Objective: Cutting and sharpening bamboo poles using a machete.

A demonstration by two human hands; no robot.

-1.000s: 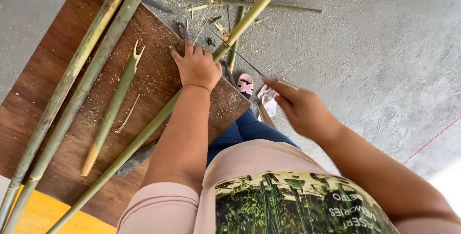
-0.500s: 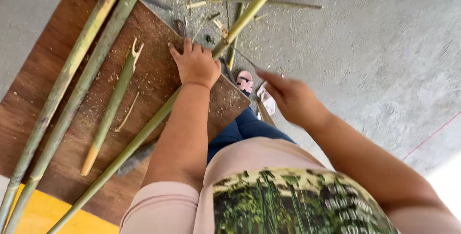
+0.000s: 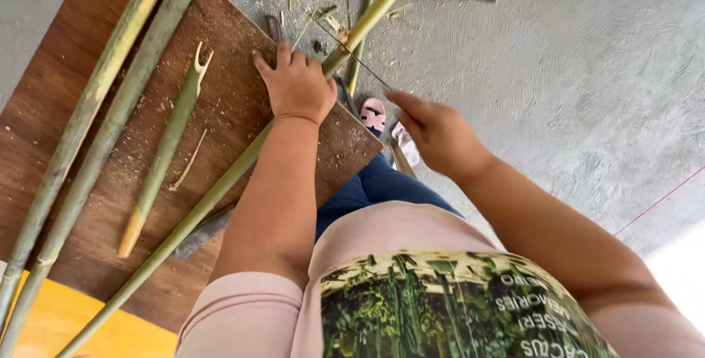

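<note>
— What is seen around the brown wooden bench (image 3: 88,255)?

— A grey concrete floor (image 3: 573,71) is spread beyond its far edge and to its right. A yellow surface (image 3: 44,328) is seen at its near corner. Bright daylight is cast on the floor, far right of the bench.

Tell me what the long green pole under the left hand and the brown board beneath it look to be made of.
Long green pole: looks like raw bamboo, with a matte green-yellow skin and visible node rings. The left hand presses on it. Brown board: seems to be wood or plywood with a dull dark-brown face, showing grain streaks and pale sawdust.
</note>
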